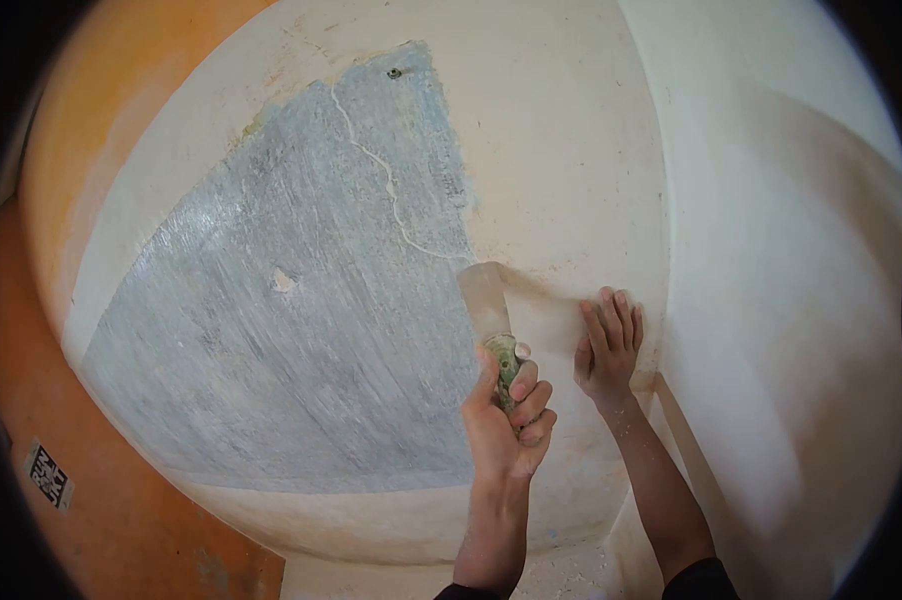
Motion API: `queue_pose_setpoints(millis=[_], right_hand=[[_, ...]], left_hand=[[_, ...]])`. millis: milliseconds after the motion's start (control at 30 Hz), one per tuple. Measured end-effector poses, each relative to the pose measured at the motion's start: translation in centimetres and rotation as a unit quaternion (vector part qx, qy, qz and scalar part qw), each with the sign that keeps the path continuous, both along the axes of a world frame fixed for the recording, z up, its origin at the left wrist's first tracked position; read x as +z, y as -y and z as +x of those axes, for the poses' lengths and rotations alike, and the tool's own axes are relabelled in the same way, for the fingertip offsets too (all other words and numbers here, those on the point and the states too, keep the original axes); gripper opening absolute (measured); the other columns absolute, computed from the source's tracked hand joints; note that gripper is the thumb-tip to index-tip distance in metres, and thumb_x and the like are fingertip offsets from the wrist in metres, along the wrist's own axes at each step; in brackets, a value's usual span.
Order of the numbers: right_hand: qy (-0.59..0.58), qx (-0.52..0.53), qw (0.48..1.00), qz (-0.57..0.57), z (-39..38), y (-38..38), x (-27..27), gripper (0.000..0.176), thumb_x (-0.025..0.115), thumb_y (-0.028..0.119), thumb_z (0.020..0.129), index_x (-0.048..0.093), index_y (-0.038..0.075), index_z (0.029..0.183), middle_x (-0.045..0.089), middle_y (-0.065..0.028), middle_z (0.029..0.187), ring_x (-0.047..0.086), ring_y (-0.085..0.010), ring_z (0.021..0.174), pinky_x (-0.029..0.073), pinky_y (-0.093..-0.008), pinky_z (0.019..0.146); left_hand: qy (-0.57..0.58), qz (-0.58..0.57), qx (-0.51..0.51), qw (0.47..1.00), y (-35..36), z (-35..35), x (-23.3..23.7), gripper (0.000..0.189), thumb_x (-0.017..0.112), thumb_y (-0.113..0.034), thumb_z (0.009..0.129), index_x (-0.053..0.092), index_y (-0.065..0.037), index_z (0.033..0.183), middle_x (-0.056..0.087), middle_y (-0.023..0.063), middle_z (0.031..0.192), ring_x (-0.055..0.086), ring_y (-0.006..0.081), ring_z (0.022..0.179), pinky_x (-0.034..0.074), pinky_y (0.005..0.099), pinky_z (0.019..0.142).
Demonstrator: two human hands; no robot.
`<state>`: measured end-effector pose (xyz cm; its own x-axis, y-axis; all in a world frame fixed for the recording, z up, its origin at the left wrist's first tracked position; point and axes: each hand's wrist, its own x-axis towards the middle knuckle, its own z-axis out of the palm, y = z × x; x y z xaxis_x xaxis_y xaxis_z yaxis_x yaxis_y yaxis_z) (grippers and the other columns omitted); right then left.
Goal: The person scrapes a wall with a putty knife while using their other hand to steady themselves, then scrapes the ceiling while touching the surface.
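My left hand (506, 420) is closed around the worn greenish handle of a scraper (487, 302). The palm side faces me, with the thumb along the handle's left. The scraper's broad blade points up and meets the wall at the lower right edge of a grey-blue patch (301, 330). To the right, my right hand (608, 345) rests flat against the cream wall surface (561, 130), fingers stretched upward and empty. A thin pale crack line (389, 185) runs down the patch and ends near the blade's tip. Bits of dust cling to my right forearm.
A small metal fixing (394, 73) sits near the patch's top. A pale chipped spot (284, 281) shows on its left part. An orange surface (121, 500) with a black-and-white sticker (49, 475) lies at the lower left. A white wall (771, 250) adjoins on the right.
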<state>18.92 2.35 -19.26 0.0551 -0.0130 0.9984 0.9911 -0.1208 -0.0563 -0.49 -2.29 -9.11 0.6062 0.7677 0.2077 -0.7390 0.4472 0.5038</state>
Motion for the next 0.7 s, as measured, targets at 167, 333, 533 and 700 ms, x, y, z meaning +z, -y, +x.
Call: queue_pose_setpoints(millis=[167,333,533,700], right_hand=[[-0.005,-0.002,1.000,0.000,-0.1,-0.2,0.0,0.041,0.044,0.022,0.099,0.058,0.016,0.137,0.051,-0.0086,0.145,0.040,-0.0269,0.141,0.022,-0.0499,0.119],[-0.006,0.008,1.000,0.006,-0.1,-0.1,0.1,0.042,0.045,0.019,0.097,0.058,0.015,0.137,0.051,-0.0096,0.146,0.040,-0.0279,0.141,0.021,-0.0501,0.119],[-0.001,-0.008,1.000,-0.002,-0.1,-0.2,0.0,0.043,0.044,0.019,0.098,0.055,0.015,0.140,0.049,-0.0103,0.147,0.039,-0.0295,0.141,0.021,-0.0511,0.119],[-0.009,-0.004,1.000,-0.022,-0.2,0.1,0.2,0.044,0.043,0.020,0.099,0.053,0.015,0.142,0.047,-0.0108,0.148,0.038,-0.0294,0.142,0.021,-0.0516,0.119]], left_hand=[[-0.011,0.013,0.007,1.000,-0.5,0.2,0.0,0.038,0.041,-0.042,0.106,0.052,-0.006,0.106,0.035,-0.0055,0.067,0.023,0.0023,0.046,0.016,0.0175,0.034],[-0.029,0.023,0.023,0.999,-1.2,0.5,-0.7,0.038,0.040,-0.043,0.106,0.052,-0.007,0.104,0.036,-0.0056,0.067,0.022,0.0021,0.046,0.015,0.0172,0.034],[-0.028,0.057,0.031,0.997,-2.1,0.8,2.0,0.038,0.037,-0.042,0.107,0.052,-0.007,0.103,0.037,-0.0052,0.067,0.023,0.0017,0.046,0.014,0.0170,0.035],[0.010,0.106,0.017,0.994,-2.6,0.9,5.2,0.036,0.036,-0.040,0.108,0.051,-0.008,0.102,0.039,-0.0052,0.067,0.025,0.0017,0.047,0.014,0.0170,0.035]])
